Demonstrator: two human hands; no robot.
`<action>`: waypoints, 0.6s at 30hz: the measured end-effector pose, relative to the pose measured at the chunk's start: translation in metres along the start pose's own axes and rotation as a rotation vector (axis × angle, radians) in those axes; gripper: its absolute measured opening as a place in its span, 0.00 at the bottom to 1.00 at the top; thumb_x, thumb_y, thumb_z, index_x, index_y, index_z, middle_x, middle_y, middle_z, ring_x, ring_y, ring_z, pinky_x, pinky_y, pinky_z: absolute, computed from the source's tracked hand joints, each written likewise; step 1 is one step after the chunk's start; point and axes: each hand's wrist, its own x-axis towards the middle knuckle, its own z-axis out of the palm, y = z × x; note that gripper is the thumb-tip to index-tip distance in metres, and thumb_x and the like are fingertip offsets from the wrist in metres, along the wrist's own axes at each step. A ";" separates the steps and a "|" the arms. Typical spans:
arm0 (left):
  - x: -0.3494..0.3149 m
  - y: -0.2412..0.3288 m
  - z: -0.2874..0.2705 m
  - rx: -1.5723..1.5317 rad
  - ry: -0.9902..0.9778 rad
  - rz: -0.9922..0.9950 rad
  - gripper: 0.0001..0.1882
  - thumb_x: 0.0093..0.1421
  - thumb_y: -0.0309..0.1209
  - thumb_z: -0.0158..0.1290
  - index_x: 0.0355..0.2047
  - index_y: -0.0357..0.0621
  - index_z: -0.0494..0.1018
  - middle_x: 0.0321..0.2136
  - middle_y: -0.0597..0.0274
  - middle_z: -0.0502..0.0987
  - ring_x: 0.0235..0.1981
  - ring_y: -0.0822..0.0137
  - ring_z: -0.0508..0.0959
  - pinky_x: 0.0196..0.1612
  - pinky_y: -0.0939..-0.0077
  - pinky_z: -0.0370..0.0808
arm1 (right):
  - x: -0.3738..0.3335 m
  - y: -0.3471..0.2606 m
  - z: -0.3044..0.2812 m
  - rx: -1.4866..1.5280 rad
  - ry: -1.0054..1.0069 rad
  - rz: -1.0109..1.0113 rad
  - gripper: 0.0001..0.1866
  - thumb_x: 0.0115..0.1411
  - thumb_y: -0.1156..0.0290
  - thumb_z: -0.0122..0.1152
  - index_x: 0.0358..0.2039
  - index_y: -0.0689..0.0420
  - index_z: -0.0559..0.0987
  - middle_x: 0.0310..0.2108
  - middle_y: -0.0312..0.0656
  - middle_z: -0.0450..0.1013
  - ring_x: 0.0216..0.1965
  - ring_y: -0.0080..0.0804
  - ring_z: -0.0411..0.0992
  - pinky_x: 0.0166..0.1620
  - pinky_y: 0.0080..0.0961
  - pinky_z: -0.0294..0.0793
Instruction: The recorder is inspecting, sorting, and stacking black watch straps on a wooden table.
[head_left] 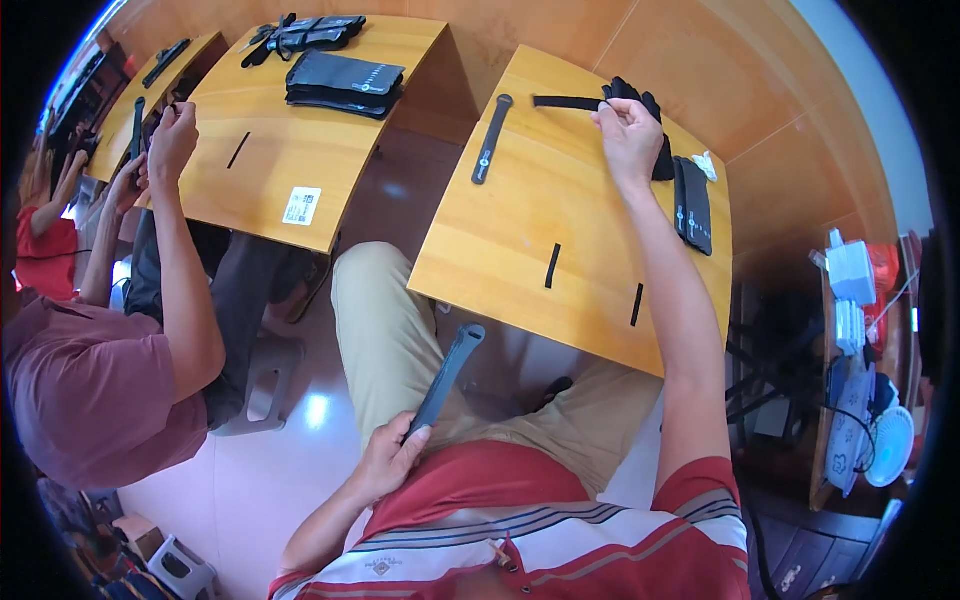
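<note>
Low over my lap, my left hand (388,462) is closed around the lower end of a flat dark grey strap (448,375) with a rounded top, which points up and away. At the far side of the wooden desk (590,220), my right hand (632,145) pinches the end of a thin black strip (567,102) that stretches left across the desk top. A bundle of black straps (662,160) is partly hidden behind that hand. Left of the strip lies a second dark grey strap (491,140), with a rounded end and small pale markings. Grey pieces in a stack (693,205) rest by my right forearm.
Two short black marks or slots (552,266) show on the desk; I cannot tell which. White crumpled paper (706,165) lies at its right edge. Leftward, a co-worker (100,380) sits at another desk (270,150) bearing grey stacks (345,82). A cluttered shelf (850,350) stands right.
</note>
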 end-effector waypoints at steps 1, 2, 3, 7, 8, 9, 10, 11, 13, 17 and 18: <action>0.002 0.002 0.000 -0.008 -0.001 -0.009 0.14 0.73 0.39 0.48 0.40 0.39 0.68 0.25 0.71 0.69 0.22 0.79 0.69 0.25 0.81 0.69 | 0.000 0.002 0.002 -0.087 0.042 -0.078 0.07 0.58 0.72 0.66 0.32 0.62 0.82 0.27 0.45 0.82 0.29 0.31 0.82 0.35 0.25 0.78; 0.004 0.004 0.000 -0.015 -0.003 -0.018 0.14 0.73 0.39 0.48 0.40 0.39 0.68 0.25 0.70 0.69 0.22 0.78 0.69 0.25 0.81 0.68 | 0.000 0.005 0.005 -0.088 0.039 -0.078 0.07 0.58 0.72 0.66 0.32 0.62 0.82 0.27 0.45 0.82 0.29 0.31 0.82 0.35 0.25 0.78; 0.005 0.005 -0.001 -0.018 0.000 -0.020 0.14 0.73 0.39 0.48 0.40 0.39 0.68 0.25 0.70 0.69 0.22 0.78 0.69 0.25 0.81 0.68 | -0.003 0.003 0.009 -0.152 0.023 -0.084 0.06 0.57 0.71 0.66 0.32 0.61 0.83 0.27 0.46 0.81 0.30 0.33 0.82 0.35 0.27 0.78; 0.010 0.007 -0.003 -0.028 -0.012 -0.030 0.12 0.72 0.36 0.48 0.42 0.38 0.70 0.24 0.68 0.70 0.21 0.77 0.71 0.25 0.80 0.70 | -0.024 0.008 0.021 -0.349 -0.134 -0.259 0.06 0.58 0.71 0.66 0.32 0.60 0.82 0.25 0.45 0.79 0.26 0.28 0.79 0.32 0.25 0.76; 0.011 0.006 -0.003 -0.043 -0.012 -0.040 0.11 0.72 0.33 0.48 0.43 0.37 0.71 0.23 0.67 0.70 0.21 0.77 0.73 0.25 0.79 0.72 | -0.031 0.012 0.023 -0.366 -0.177 -0.281 0.04 0.57 0.71 0.63 0.31 0.57 0.80 0.30 0.45 0.79 0.32 0.46 0.78 0.36 0.38 0.77; 0.011 0.005 -0.002 -0.044 -0.011 -0.041 0.11 0.72 0.33 0.48 0.43 0.37 0.71 0.23 0.67 0.70 0.21 0.77 0.73 0.25 0.79 0.72 | -0.038 0.012 0.027 -0.365 -0.178 -0.280 0.04 0.57 0.71 0.63 0.31 0.57 0.80 0.30 0.45 0.79 0.32 0.46 0.78 0.36 0.38 0.77; 0.011 0.005 -0.002 -0.058 -0.011 -0.048 0.11 0.72 0.33 0.49 0.43 0.37 0.71 0.23 0.67 0.70 0.21 0.77 0.73 0.24 0.79 0.72 | -0.043 0.011 0.030 -0.379 -0.258 -0.360 0.04 0.57 0.71 0.62 0.32 0.57 0.80 0.31 0.45 0.79 0.34 0.45 0.78 0.37 0.39 0.78; 0.011 0.005 -0.002 -0.071 -0.012 -0.053 0.11 0.72 0.33 0.49 0.42 0.37 0.71 0.23 0.67 0.70 0.21 0.76 0.72 0.24 0.79 0.71 | -0.046 0.011 0.032 -0.391 -0.337 -0.440 0.04 0.57 0.71 0.62 0.32 0.56 0.79 0.32 0.45 0.79 0.35 0.45 0.78 0.38 0.40 0.78; 0.011 0.005 -0.002 -0.071 -0.014 -0.047 0.11 0.72 0.34 0.49 0.42 0.37 0.71 0.23 0.67 0.70 0.21 0.76 0.72 0.24 0.79 0.71 | -0.053 0.011 0.036 -0.462 -0.366 -0.507 0.03 0.58 0.71 0.61 0.32 0.55 0.79 0.33 0.44 0.78 0.38 0.43 0.78 0.39 0.40 0.79; 0.012 0.002 -0.002 -0.048 -0.018 -0.031 0.11 0.72 0.34 0.49 0.43 0.37 0.71 0.23 0.67 0.70 0.20 0.76 0.72 0.23 0.79 0.71 | -0.064 0.007 0.038 -0.468 -0.479 -0.515 0.03 0.58 0.72 0.60 0.32 0.57 0.78 0.32 0.45 0.78 0.38 0.44 0.78 0.41 0.40 0.78; 0.012 0.002 -0.002 -0.048 -0.019 -0.030 0.11 0.72 0.34 0.49 0.43 0.37 0.71 0.23 0.67 0.70 0.20 0.76 0.72 0.23 0.79 0.71 | -0.066 0.005 0.039 -0.438 -0.504 -0.507 0.03 0.59 0.72 0.58 0.31 0.57 0.77 0.32 0.45 0.78 0.38 0.45 0.77 0.41 0.42 0.78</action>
